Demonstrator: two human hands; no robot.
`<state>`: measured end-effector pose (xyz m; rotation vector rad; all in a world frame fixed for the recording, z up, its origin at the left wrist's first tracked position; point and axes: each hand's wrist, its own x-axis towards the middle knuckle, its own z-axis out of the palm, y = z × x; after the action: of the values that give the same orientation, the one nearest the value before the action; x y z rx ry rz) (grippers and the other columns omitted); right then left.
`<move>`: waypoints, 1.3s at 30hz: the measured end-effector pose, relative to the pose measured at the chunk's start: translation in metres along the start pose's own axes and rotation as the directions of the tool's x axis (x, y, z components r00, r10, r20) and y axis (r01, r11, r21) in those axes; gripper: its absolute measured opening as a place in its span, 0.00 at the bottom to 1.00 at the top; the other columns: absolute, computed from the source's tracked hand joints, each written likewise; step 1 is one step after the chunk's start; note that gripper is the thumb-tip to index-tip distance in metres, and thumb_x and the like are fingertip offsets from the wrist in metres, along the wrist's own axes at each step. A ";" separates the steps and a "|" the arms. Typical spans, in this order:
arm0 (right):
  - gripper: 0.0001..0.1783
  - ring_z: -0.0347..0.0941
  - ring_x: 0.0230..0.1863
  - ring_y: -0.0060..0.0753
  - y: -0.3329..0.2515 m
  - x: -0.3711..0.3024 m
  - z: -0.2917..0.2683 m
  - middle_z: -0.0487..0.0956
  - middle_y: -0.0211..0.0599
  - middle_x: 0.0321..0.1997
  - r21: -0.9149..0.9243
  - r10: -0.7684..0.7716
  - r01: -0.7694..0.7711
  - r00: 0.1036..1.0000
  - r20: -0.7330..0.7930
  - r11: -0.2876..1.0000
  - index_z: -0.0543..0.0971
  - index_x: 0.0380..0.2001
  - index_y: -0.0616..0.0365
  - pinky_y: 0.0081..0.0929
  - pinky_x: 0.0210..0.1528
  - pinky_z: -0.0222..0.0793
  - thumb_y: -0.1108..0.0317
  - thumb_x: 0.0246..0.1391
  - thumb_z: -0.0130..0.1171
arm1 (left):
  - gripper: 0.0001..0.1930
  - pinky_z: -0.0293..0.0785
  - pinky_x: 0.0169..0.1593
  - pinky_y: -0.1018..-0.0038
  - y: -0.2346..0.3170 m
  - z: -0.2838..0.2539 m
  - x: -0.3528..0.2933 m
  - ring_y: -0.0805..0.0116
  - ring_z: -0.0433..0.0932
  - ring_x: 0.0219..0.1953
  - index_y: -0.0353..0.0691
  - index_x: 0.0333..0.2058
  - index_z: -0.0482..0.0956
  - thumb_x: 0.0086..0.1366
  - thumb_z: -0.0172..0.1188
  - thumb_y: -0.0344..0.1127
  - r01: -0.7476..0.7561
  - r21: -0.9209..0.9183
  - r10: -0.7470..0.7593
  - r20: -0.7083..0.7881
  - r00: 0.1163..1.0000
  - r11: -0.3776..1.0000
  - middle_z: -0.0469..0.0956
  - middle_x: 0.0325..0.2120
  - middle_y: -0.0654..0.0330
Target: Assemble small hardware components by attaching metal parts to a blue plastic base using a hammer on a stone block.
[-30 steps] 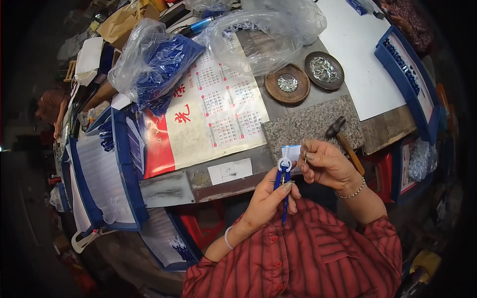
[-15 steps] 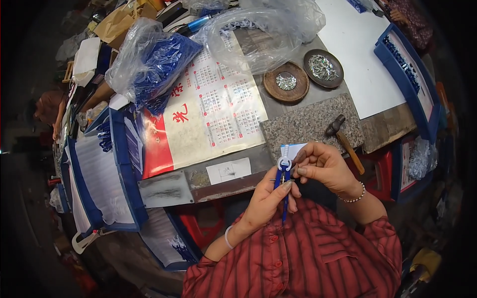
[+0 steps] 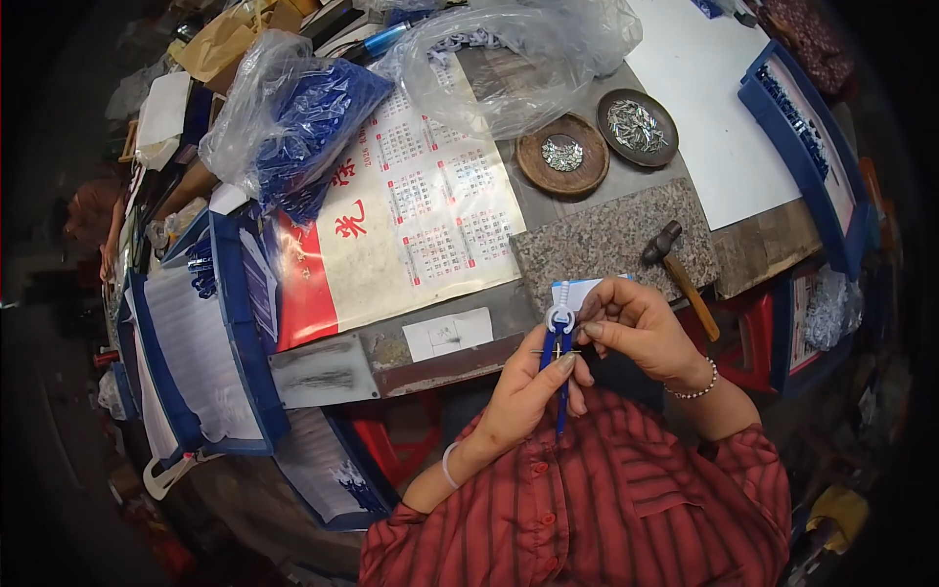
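A blue drawing compass with a pale ring-shaped head and ribbed top stands upright in front of my chest, a thin metal rod crossing its legs. My left hand is closed round the legs, thumb pressed on the front near the rod. Beside the pale head, the thumb and fingers of my right hand are pinched together. Whatever small thing they hold, if any, is hidden. Just beyond the compass lies a blue-and-white card.
A granite slab bears a hammer. Behind it are two round dishes, one of small metal parts, one of metal pins. A bag of blue parts lies left, a blue tray at the table's left edge.
Both hands and the compass keep nearly the same place and grip. The table's contents sit slightly shifted in the picture.
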<state>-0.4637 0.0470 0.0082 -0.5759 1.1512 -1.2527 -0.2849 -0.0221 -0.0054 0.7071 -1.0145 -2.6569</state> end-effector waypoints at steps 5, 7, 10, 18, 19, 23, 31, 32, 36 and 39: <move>0.11 0.70 0.33 0.14 -0.004 0.001 0.002 0.76 0.30 0.32 0.034 0.026 -0.027 0.999 0.025 0.999 0.74 0.43 0.63 0.12 0.33 0.66 0.73 0.57 0.53 | 0.15 0.74 0.29 0.80 -0.003 -0.001 0.001 0.74 0.75 0.23 0.36 0.51 0.62 0.69 0.46 0.35 -0.009 -0.013 0.009 -0.009 1.000 1.000 0.73 0.30 0.59; 0.10 0.70 0.32 0.14 -0.003 0.002 0.000 0.77 0.31 0.32 0.101 0.017 -0.023 0.998 0.058 0.995 0.74 0.43 0.64 0.12 0.33 0.66 0.73 0.57 0.53 | 0.15 0.74 0.29 0.80 -0.003 -0.002 0.001 0.74 0.75 0.23 0.36 0.51 0.62 0.69 0.46 0.35 -0.015 -0.027 0.015 -0.003 1.000 1.000 0.73 0.30 0.59; 0.10 0.70 0.33 0.15 0.001 0.001 -0.003 0.77 0.33 0.34 0.260 0.001 -0.030 0.994 0.109 0.965 0.75 0.42 0.65 0.12 0.34 0.67 0.73 0.57 0.53 | 0.16 0.74 0.29 0.80 -0.002 -0.001 0.001 0.73 0.75 0.23 0.36 0.51 0.61 0.69 0.46 0.35 -0.014 -0.014 0.014 -0.019 1.000 1.000 0.73 0.30 0.58; 0.09 0.74 0.29 0.19 0.011 0.004 -0.006 0.78 0.38 0.33 0.480 0.010 -0.041 0.998 0.067 0.876 0.74 0.41 0.66 0.15 0.32 0.72 0.75 0.57 0.52 | 0.20 0.74 0.30 0.78 -0.001 -0.003 0.001 0.69 0.76 0.24 0.35 0.56 0.57 0.68 0.46 0.34 0.007 -0.026 -0.007 -0.006 1.000 1.000 0.73 0.31 0.54; 0.08 0.75 0.28 0.20 0.011 0.004 -0.006 0.78 0.39 0.33 0.489 0.041 -0.058 0.998 0.046 0.870 0.74 0.40 0.66 0.16 0.30 0.73 0.74 0.58 0.52 | 0.21 0.74 0.30 0.77 -0.002 -0.004 0.001 0.69 0.76 0.24 0.35 0.57 0.57 0.68 0.46 0.34 0.006 -0.039 -0.005 0.004 1.000 0.999 0.73 0.31 0.54; 0.06 0.76 0.25 0.20 0.014 0.004 -0.009 0.79 0.41 0.31 0.524 0.098 -0.096 0.995 0.024 0.846 0.73 0.37 0.64 0.16 0.25 0.74 0.72 0.58 0.53 | 0.22 0.74 0.30 0.78 -0.001 -0.003 0.002 0.69 0.76 0.23 0.36 0.58 0.56 0.68 0.46 0.34 0.022 -0.053 -0.021 0.004 1.000 0.998 0.73 0.31 0.54; 0.05 0.73 0.23 0.20 0.017 0.004 -0.004 0.78 0.40 0.29 0.471 0.072 -0.042 0.996 -0.047 0.881 0.71 0.32 0.60 0.15 0.23 0.72 0.71 0.56 0.56 | 0.20 0.73 0.28 0.80 -0.002 0.001 0.002 0.73 0.75 0.22 0.37 0.57 0.58 0.68 0.46 0.34 0.019 -0.067 -0.020 -0.020 1.000 0.998 0.74 0.29 0.58; 0.07 0.72 0.22 0.20 0.017 0.005 -0.002 0.77 0.40 0.28 0.425 0.053 -0.009 0.995 -0.090 0.905 0.70 0.30 0.60 0.14 0.23 0.70 0.71 0.55 0.58 | 0.20 0.73 0.28 0.80 -0.002 0.000 0.003 0.73 0.75 0.22 0.37 0.57 0.58 0.68 0.46 0.34 0.019 -0.068 -0.021 -0.020 1.000 0.997 0.74 0.29 0.58; 0.06 0.68 0.25 0.19 0.019 0.001 0.005 0.74 0.37 0.32 0.184 -0.045 0.070 0.990 -0.137 0.980 0.70 0.31 0.61 0.14 0.26 0.67 0.73 0.55 0.56 | 0.21 0.74 0.29 0.80 -0.003 -0.003 0.004 0.71 0.75 0.23 0.36 0.57 0.57 0.68 0.46 0.34 0.043 -0.080 -0.043 -0.005 0.999 0.996 0.73 0.30 0.56; 0.01 0.64 0.33 0.17 0.017 0.000 0.011 0.68 0.36 0.40 -0.305 -0.358 0.311 0.928 -0.109 0.900 0.70 0.32 0.63 0.13 0.32 0.64 0.77 0.56 0.51 | 0.21 0.75 0.30 0.78 -0.003 -0.004 0.004 0.70 0.76 0.23 0.36 0.58 0.55 0.68 0.46 0.33 0.054 -0.105 -0.054 0.004 0.999 0.993 0.73 0.30 0.54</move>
<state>-0.4463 0.0487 -0.0022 -0.9321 1.4242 -1.4588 -0.2864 -0.0231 -0.0114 0.7205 -0.8597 -2.7340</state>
